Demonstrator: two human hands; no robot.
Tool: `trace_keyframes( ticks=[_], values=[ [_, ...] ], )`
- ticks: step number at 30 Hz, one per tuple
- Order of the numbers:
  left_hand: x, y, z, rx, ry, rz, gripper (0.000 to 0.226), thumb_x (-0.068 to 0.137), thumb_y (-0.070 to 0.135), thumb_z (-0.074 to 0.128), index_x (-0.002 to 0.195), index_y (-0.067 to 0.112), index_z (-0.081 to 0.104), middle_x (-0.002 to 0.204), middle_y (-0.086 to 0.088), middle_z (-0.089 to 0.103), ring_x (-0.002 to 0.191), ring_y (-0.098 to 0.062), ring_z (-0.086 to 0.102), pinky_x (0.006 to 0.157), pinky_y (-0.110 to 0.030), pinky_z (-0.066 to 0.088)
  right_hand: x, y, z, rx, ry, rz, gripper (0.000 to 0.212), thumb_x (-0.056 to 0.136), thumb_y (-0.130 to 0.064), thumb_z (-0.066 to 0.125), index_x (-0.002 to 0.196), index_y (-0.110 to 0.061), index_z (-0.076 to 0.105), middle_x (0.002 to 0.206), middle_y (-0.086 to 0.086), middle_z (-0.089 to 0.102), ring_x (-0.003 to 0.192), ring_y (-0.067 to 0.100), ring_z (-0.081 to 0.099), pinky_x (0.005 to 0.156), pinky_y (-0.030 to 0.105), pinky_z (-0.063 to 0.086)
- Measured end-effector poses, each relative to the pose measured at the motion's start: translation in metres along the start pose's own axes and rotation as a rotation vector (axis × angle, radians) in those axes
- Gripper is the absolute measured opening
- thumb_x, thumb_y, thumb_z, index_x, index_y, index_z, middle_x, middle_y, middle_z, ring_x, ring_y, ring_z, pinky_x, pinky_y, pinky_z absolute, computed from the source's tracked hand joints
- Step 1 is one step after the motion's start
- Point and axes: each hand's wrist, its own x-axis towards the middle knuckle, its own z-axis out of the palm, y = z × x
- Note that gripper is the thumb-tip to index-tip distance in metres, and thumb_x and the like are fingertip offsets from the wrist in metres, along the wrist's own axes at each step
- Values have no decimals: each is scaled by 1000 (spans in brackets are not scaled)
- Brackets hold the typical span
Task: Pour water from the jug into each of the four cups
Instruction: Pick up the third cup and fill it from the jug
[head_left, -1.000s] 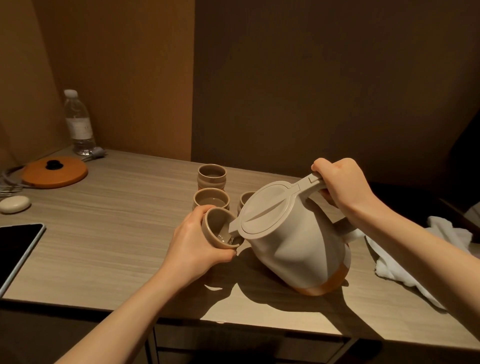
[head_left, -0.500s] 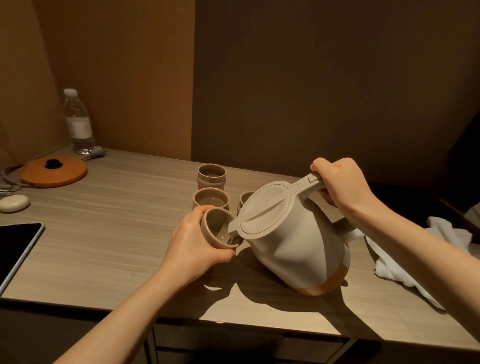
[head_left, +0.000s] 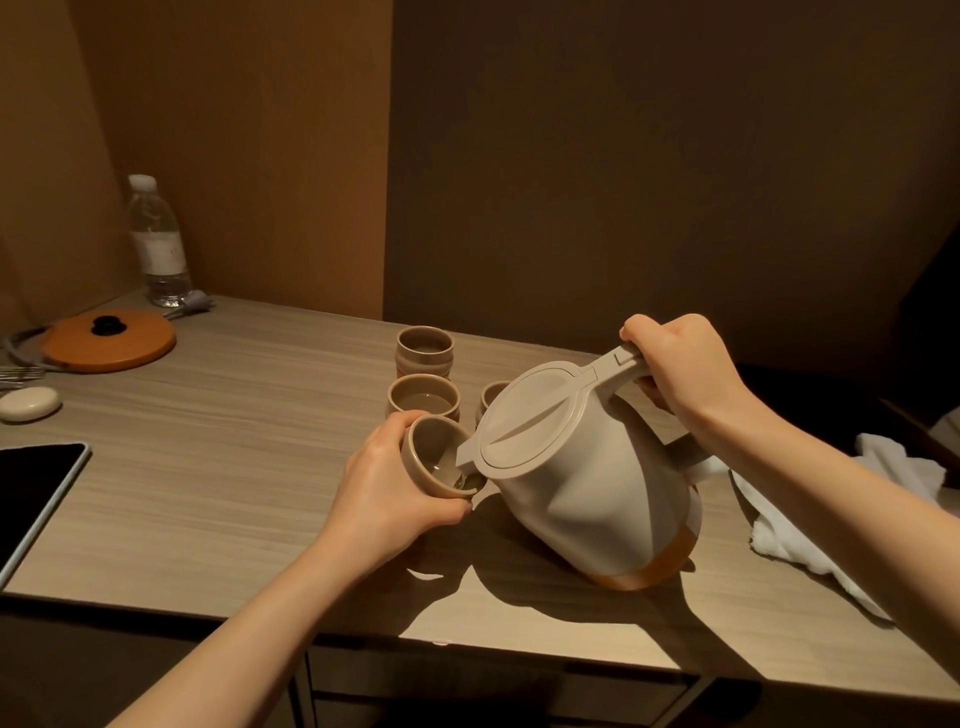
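My right hand (head_left: 680, 371) grips the handle of a beige jug (head_left: 587, 483) with an orange base band, tilted left so its spout hangs over a small beige cup (head_left: 431, 452). My left hand (head_left: 387, 493) holds that cup, tilted toward the spout, a little above the table; water shows inside it. Behind it stands a second cup (head_left: 423, 400) holding liquid. A third cup (head_left: 425, 349) stands farther back. A fourth cup (head_left: 491, 396) is mostly hidden behind the jug's lid.
On the wooden table (head_left: 234, 467) lie an orange lid (head_left: 109, 340) and a water bottle (head_left: 156, 244) at the far left, a white oval object (head_left: 28, 404), a dark tablet (head_left: 36, 493) at the left edge, and a white cloth (head_left: 831, 530) at the right.
The jug and the held cup have stayed almost still; the pouring pose is unchanged.
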Motion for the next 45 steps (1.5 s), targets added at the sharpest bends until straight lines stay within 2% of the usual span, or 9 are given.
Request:
trace_keyframes(
  ticks=[16, 23, 28, 32, 45],
  values=[
    [-1, 0, 0, -16, 1, -19, 90, 49, 31, 93, 126, 33, 45, 117, 13, 55, 108, -7, 51, 83, -20, 41, 0, -2, 3, -27, -13, -13, 48, 93, -23, 48, 47, -8, 51, 53, 10, 49, 56, 18, 47, 56, 29, 37],
    [-1, -1, -1, -19, -1, -22, 91, 47, 34, 93, 126, 32, 46, 119, 10, 57, 110, -10, 53, 88, -26, 46, 2, 0, 3, -2, 0, -6, 50, 91, -23, 51, 42, -10, 48, 39, -2, 45, 49, 19, 45, 56, 31, 36],
    [-1, -2, -2, -24, -6, -38, 93, 46, 35, 93, 127, 32, 47, 119, 10, 58, 110, -11, 54, 90, -28, 48, 3, -1, 4, -21, -13, -16, 48, 90, -23, 50, 45, -7, 49, 47, 8, 46, 52, 22, 45, 58, 33, 36],
    [-1, -1, -3, -12, -3, -43, 93, 47, 33, 93, 128, 29, 48, 119, 9, 59, 111, -11, 54, 92, -31, 49, 3, -2, 5, -24, -17, -16, 47, 90, -24, 49, 47, -6, 51, 48, 8, 47, 54, 22, 47, 58, 34, 37],
    [-1, -3, -1, -20, -7, -71, 92, 46, 35, 94, 126, 29, 48, 118, 9, 59, 109, -10, 55, 89, -28, 49, 3, -4, 5, -49, -32, -20, 47, 91, -25, 48, 50, -4, 55, 54, 11, 52, 58, 22, 51, 61, 34, 40]
  ],
)
